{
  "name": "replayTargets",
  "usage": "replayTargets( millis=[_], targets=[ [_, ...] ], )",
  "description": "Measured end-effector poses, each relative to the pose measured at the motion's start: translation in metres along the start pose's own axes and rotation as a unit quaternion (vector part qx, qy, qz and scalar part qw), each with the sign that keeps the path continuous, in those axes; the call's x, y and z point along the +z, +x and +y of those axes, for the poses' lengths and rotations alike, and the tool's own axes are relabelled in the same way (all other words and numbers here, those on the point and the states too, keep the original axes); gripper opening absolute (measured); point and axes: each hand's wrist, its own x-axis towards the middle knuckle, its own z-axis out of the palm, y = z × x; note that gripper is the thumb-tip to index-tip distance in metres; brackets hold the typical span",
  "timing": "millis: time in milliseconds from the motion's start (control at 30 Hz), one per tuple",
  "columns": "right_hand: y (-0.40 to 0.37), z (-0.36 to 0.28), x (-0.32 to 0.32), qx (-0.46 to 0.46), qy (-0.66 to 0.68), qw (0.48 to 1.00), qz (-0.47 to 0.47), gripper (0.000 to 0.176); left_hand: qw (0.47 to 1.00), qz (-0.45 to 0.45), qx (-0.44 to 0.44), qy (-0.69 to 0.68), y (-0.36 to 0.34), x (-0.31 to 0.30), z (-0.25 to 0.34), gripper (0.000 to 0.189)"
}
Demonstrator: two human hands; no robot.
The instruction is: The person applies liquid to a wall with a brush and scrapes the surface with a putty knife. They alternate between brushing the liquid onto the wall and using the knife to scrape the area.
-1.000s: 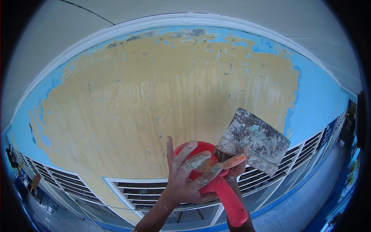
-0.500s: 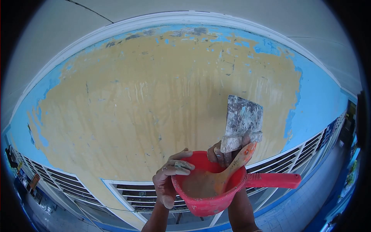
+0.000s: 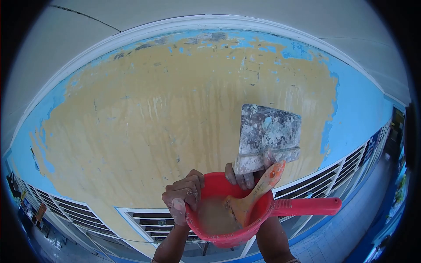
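A red plastic dipper [image 3: 232, 240] with murky grey-brown liquid [image 3: 217, 217] inside is held up in front of me. My left hand [image 3: 183, 195] grips its left rim, fingers curled over the edge and thumb outside. A paint brush [image 3: 258, 190] stands tilted in the dipper, bristles down in the liquid and its worn orange-tipped handle leaning on the right rim. Behind the far rim, my right hand [image 3: 247, 177] holds a wide paint-spattered scraper [image 3: 271, 131], its blade pointing up. The right palm is hidden by the dipper and the scraper.
A wall [image 3: 131, 114] faces me, with tan, water-streaked plaster bared inside a ragged border of blue paint [image 3: 364, 109]. White trim [image 3: 210, 19] runs along the ceiling. Louvered windows [image 3: 158, 221] line the lower wall. Tiled floor [image 3: 326, 234] shows far below at the right.
My left hand has closed over the dipper's rim, its fingers now curled down. The scraper has turned its face more toward me, and the dipper has shifted slightly left.
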Motion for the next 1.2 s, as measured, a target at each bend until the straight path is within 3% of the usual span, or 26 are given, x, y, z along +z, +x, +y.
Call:
replayTargets(
  millis=[67,100,133,200,267,300,400,533,600,667,733,900,933,1000,1067,1133,1200],
  targets=[
    [0.01,0.002,0.007,-0.004,-0.007,0.999,-0.041,0.059,0.999,0.01,0.038,0.029,0.012,0.003,0.004,0.062],
    [0.006,-0.02,0.024,0.069,-0.082,0.97,0.217,0.056,0.999,0.009,0.038,0.028,0.019,0.003,0.006,0.062],
    [0.01,-0.031,0.038,0.047,-0.235,0.936,0.257,0.054,0.998,0.015,0.048,0.048,0.027,0.001,0.008,0.06],
    [0.018,-0.052,0.031,-0.05,-0.18,0.845,0.501,0.051,0.996,0.023,0.057,0.065,0.041,-0.002,0.005,0.058],
    [-0.003,-0.06,0.025,-0.19,-0.374,0.796,0.437,0.047,0.992,0.062,0.086,0.072,0.058,-0.007,-0.008,0.054],
    [-0.006,-0.073,0.042,-0.103,-0.429,0.824,0.356,0.042,0.992,0.061,0.09,0.071,0.068,-0.008,-0.013,0.054],
    [-0.036,-0.093,0.042,-0.139,-0.478,0.758,0.422,0.04,0.987,0.066,0.095,0.113,0.09,-0.008,-0.027,0.052],
    [-0.073,-0.11,0.062,-0.131,-0.5,0.731,0.445,0.041,0.979,0.064,0.124,0.149,0.111,-0.006,-0.051,0.049],
    [-0.087,-0.113,0.072,-0.127,-0.535,0.674,0.493,0.039,0.973,0.048,0.16,0.162,0.119,-0.003,-0.061,0.048],
    [-0.097,-0.114,0.075,-0.134,-0.529,0.68,0.49,0.037,0.975,0.044,0.163,0.146,0.127,0.001,-0.076,0.048],
    [-0.107,-0.115,0.076,-0.149,-0.537,0.642,0.526,0.035,0.977,0.043,0.163,0.129,0.132,0.008,-0.085,0.048],
    [-0.131,-0.125,0.083,-0.131,-0.532,0.64,0.54,0.029,0.987,0.063,0.112,0.099,0.144,0.034,-0.105,0.048],
    [-0.137,-0.127,0.079,-0.168,-0.529,0.631,0.542,0.022,0.987,0.064,0.113,0.095,0.144,0.038,-0.108,0.048],
    [-0.151,-0.136,0.072,-0.209,-0.528,0.62,0.542,0.029,0.984,0.047,0.101,0.141,0.147,0.046,-0.115,0.05],
    [-0.165,-0.154,0.064,-0.098,-0.604,0.588,0.528,0.04,0.985,0.041,0.124,0.116,0.152,0.045,-0.127,0.049],
    [-0.125,-0.157,0.081,-0.113,-0.596,0.592,0.532,0.045,0.984,0.036,0.148,0.088,0.157,0.043,-0.135,0.048],
    [-0.115,-0.176,0.076,-0.064,-0.676,0.537,0.5,0.056,0.988,0.019,0.133,0.078,0.159,0.04,-0.136,0.049]
  ],
)
